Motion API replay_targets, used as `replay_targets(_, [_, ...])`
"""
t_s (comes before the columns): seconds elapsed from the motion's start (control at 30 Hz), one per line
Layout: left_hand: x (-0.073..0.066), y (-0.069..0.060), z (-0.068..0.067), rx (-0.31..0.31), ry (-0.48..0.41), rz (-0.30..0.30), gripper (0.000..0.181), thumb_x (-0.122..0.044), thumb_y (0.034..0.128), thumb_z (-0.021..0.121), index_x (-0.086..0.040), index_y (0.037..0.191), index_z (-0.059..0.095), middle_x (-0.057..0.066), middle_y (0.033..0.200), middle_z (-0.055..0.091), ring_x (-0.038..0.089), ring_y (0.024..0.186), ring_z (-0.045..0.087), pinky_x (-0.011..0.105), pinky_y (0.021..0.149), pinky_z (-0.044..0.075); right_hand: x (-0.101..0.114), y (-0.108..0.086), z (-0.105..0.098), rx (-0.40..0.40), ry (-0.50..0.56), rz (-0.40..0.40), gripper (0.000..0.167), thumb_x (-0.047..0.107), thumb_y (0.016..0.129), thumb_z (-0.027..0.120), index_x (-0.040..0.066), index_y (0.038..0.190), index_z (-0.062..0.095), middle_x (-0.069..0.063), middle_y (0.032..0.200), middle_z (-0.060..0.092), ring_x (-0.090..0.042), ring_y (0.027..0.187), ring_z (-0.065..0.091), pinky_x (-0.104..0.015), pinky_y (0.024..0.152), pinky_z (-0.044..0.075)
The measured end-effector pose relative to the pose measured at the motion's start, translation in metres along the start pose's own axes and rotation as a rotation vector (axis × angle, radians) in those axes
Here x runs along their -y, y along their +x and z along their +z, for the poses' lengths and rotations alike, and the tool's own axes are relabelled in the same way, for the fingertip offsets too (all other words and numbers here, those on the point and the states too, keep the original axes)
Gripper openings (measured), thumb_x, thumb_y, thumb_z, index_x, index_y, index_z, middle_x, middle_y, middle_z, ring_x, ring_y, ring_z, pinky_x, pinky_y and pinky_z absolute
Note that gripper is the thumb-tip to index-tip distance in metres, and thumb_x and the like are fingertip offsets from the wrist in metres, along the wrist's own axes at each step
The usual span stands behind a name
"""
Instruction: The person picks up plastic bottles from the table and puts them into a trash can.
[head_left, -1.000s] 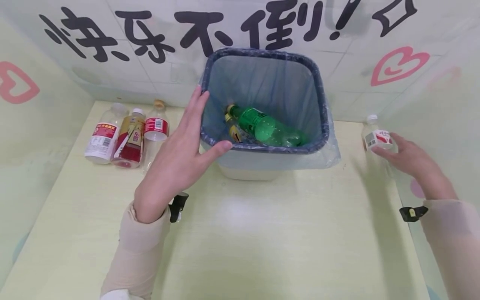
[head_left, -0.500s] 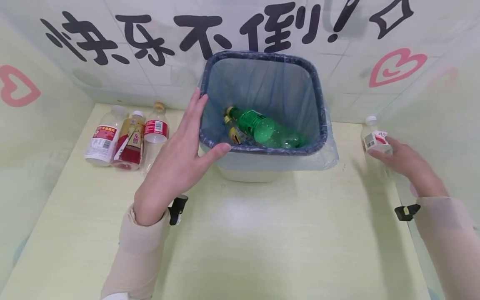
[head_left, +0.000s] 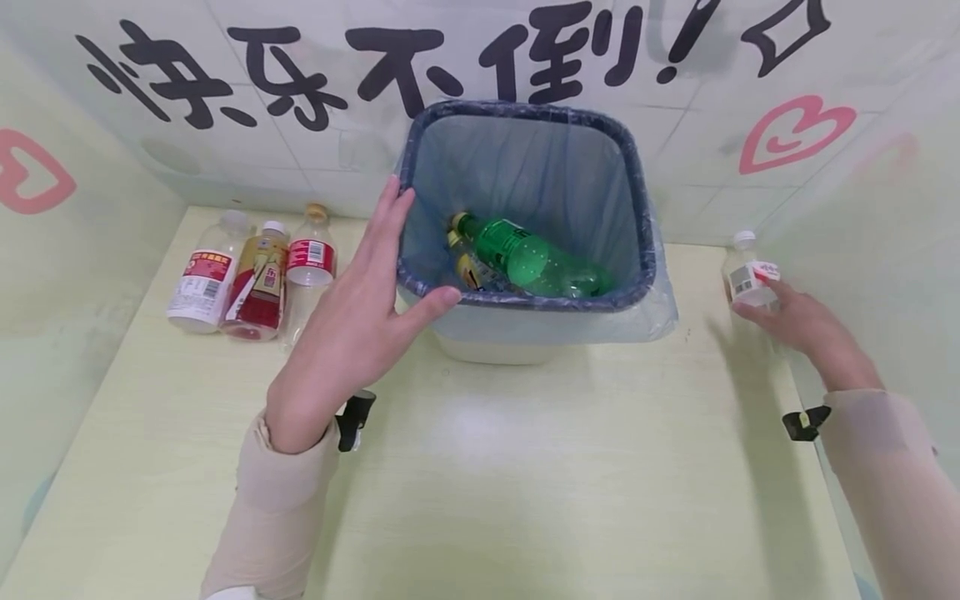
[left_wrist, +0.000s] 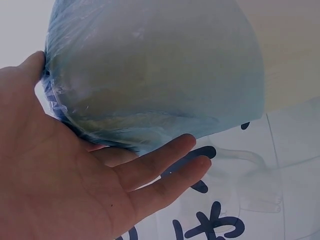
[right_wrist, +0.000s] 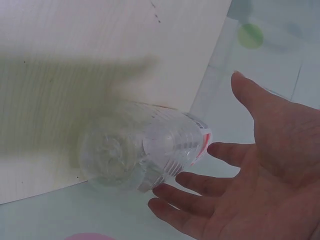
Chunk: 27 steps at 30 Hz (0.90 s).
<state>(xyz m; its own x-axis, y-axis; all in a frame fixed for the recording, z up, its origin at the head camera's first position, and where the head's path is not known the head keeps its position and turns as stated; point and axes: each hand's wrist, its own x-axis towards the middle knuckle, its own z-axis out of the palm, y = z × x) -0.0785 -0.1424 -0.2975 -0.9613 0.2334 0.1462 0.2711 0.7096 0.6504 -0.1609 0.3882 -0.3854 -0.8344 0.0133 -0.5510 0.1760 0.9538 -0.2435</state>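
Note:
My left hand [head_left: 348, 321] rests against the left side of a dark-rimmed bin [head_left: 525, 302] lined with a translucent bluish bag [left_wrist: 165, 65]. Its thumb lies over the front rim, and in the left wrist view the fingers are spread and fairly straight beside the bag. On the right, a clear plastic bottle [head_left: 753, 283] has a white cap and a red-and-white label. My right hand [head_left: 806, 325] is at that bottle, thumb in front of it. From the right wrist, my fingers [right_wrist: 200, 182] reach loosely extended along the bottle [right_wrist: 145, 145], with the thumb standing apart; contact is uncertain.
A green bottle [head_left: 536, 254] and a yellow-labelled bottle [head_left: 474, 265] lie inside the bin. Left of my left hand are a white-and-red-labelled bottle [head_left: 201, 279], a gold-and-red bottle [head_left: 258, 283] and an orange-capped bottle [head_left: 311, 254]. Walls border the pale table [head_left: 525, 467] behind and beside.
My right hand and forearm have shifted slightly left, around the bottle. The left hand stays at the bin's rim, and the bottles keep their places.

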Motion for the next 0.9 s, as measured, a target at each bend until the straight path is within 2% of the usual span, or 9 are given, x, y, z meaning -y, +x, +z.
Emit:
replay_targets(0.07, [0.0, -0.001, 0.0, -0.003, -0.002, 0.0, 0.092, -0.056, 0.0931, 0.06, -0.033, 0.16, 0.001, -0.023, 0.162, -0.01, 0.017, 0.15, 0.018, 0.05, 0.082, 0.056, -0.001, 0.001, 0.0, -0.007, 0.002, 0.0, 0.099, 0.067, 0.098, 0.034, 0.0, 0.154, -0.011, -0.052, 0.138, 0.02, -0.065, 0.119, 0.03, -0.077, 0.095, 0.03])
replay_targets(0.2, [0.0, -0.001, 0.0, -0.006, -0.004, 0.0, 0.092, -0.056, 0.0932, 0.06, -0.033, 0.16, 0.001, -0.022, 0.162, -0.009, 0.018, 0.15, 0.019, 0.05, 0.083, 0.056, -0.002, 0.004, 0.001, -0.024, 0.032, 0.007, 0.1, 0.067, 0.098, 0.034, -0.004, 0.153, -0.009, -0.051, 0.14, 0.018, -0.065, 0.12, 0.028, -0.077, 0.095, 0.029])
replay_targets(0.37, [0.001, -0.002, 0.002, -0.006, 0.008, 0.001, 0.092, -0.058, 0.093, 0.059, -0.032, 0.16, 0.001, -0.021, 0.163, -0.009, 0.02, 0.15, 0.021, 0.04, 0.069, 0.057, -0.007, 0.01, 0.005, -0.061, 0.058, 0.014, 0.099, 0.064, 0.099, 0.034, -0.009, 0.152, -0.006, -0.05, 0.142, 0.016, -0.066, 0.123, 0.025, -0.077, 0.097, 0.026])
replay_targets(0.57, [0.001, -0.001, 0.002, -0.004, 0.011, 0.003, 0.093, -0.059, 0.0925, 0.059, -0.033, 0.16, 0.0, -0.022, 0.163, -0.01, 0.022, 0.148, 0.025, 0.033, 0.056, 0.053, -0.008, 0.015, 0.007, -0.116, 0.085, 0.017, 0.096, 0.06, 0.1, 0.036, -0.012, 0.151, 0.0, -0.048, 0.137, 0.026, -0.06, 0.115, 0.036, -0.074, 0.093, 0.033])
replay_targets(0.67, [0.0, -0.001, 0.002, -0.001, 0.006, -0.002, 0.094, -0.058, 0.0926, 0.06, -0.033, 0.16, 0.0, -0.022, 0.162, -0.011, 0.023, 0.148, 0.026, 0.031, 0.049, 0.049, -0.006, 0.018, 0.008, -0.141, 0.092, 0.039, 0.093, 0.058, 0.101, 0.037, -0.016, 0.149, 0.009, -0.044, 0.129, 0.035, -0.054, 0.106, 0.042, -0.067, 0.084, 0.041])
replay_targets(0.8, [0.0, -0.001, 0.001, -0.003, 0.01, -0.002, 0.093, -0.058, 0.093, 0.059, -0.033, 0.16, -0.001, -0.022, 0.162, -0.011, 0.022, 0.149, 0.024, 0.03, 0.052, 0.05, -0.002, 0.024, 0.007, -0.17, 0.111, 0.086, 0.087, 0.052, 0.101, 0.042, -0.025, 0.136, 0.021, -0.04, 0.114, 0.042, -0.048, 0.094, 0.048, -0.053, 0.071, 0.046])
replay_targets(0.9, [0.001, -0.001, 0.0, -0.004, 0.016, 0.001, 0.093, -0.061, 0.0929, 0.057, -0.033, 0.16, -0.002, -0.021, 0.163, -0.011, 0.021, 0.149, 0.023, 0.03, 0.057, 0.052, 0.001, 0.029, 0.006, -0.178, 0.134, 0.094, 0.083, 0.046, 0.1, 0.05, -0.025, 0.133, 0.023, -0.039, 0.112, 0.043, -0.047, 0.093, 0.05, -0.051, 0.07, 0.047])
